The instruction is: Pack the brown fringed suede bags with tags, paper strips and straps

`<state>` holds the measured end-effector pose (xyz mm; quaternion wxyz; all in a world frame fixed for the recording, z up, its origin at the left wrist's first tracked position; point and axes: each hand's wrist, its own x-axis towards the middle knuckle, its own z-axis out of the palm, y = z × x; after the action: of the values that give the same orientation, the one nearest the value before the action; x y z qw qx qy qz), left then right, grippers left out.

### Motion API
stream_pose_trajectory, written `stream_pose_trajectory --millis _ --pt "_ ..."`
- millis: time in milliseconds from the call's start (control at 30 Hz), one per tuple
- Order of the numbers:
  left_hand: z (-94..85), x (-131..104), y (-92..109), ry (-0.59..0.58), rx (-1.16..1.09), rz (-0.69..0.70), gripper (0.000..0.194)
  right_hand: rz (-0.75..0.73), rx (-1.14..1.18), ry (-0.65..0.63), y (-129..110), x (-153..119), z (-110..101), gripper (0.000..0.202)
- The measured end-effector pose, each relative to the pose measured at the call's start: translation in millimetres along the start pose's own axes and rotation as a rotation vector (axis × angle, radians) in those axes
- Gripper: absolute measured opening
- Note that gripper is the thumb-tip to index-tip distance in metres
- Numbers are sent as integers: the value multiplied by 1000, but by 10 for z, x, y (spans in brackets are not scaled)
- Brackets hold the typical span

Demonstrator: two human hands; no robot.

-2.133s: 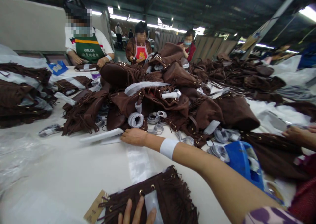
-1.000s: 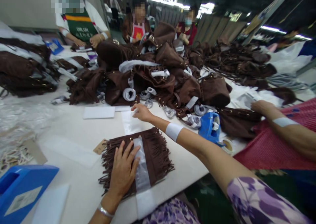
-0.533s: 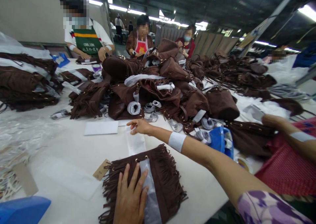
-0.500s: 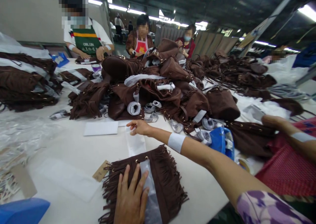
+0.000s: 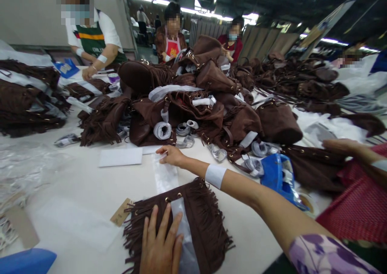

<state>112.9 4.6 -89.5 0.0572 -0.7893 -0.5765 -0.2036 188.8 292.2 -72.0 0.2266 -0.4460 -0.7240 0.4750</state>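
Note:
A dark brown fringed bag (image 5: pixel 208 225) lies flat at the table's front, with gold eyelets along its upper edge. My left hand (image 5: pixel 160 241) rests on it, fingers spread, touching a translucent plastic strip (image 5: pixel 184 233) that runs down the bag. Beyond the bag, my right hand (image 5: pixel 171 156) pinches the upper end of a white translucent strip (image 5: pixel 165 175), whose lower end reaches the bag's top edge. A brown paper tag (image 5: pixel 120 212) lies at the bag's left side.
Brown bags (image 5: pixel 211 113) with wrapped rolls are piled across the back. A folded white sheet (image 5: pixel 121 157) lies left of my right hand. Blue tape dispensers (image 5: pixel 279 177) stand right and front left (image 5: pixel 27 261). Another person's arm (image 5: pixel 347 147) reaches in at the right; people stand behind the pile.
The view has shifted slightly. Both my hands keep nearly the same places on the bag and strip. The person at the back left has moved a hand leftward over the bags.

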Motion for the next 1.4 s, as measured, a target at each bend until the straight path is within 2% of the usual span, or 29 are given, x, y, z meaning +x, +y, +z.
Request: stream_pose_trajectory --millis 167,267,367,500,633,767,933,1200,1400 --pt "-83 14 66 -33 -47 -67 56 -77 -78 27 -368 -20 -69 76" --pt "-174 35 128 -45 -83 -113 54 -135 -112 46 -678 -231 -158 84" --pt "-250 57 177 -25 -128 -151 51 -193 -137 60 -959 -717 -239 78" --pt "-244 43 179 4 -122 -119 47 -362 -161 186 -1125 -1626 -202 70" --pt "-177 -4 150 21 -74 -60 41 -447 -173 281 -1001 -2386 45 67" --pt "-147 -46 144 58 -77 -45 43 -444 -144 345 -782 -2775 334 69" --pt "-170 -59 152 75 -141 -84 47 -419 -131 447 -640 -2977 504 66" --pt "-228 -32 146 41 -194 -109 35 -405 -195 429 -427 -3149 635 52" --pt "-202 -35 128 54 -213 -116 35 -411 -216 440 -352 -3175 711 43"
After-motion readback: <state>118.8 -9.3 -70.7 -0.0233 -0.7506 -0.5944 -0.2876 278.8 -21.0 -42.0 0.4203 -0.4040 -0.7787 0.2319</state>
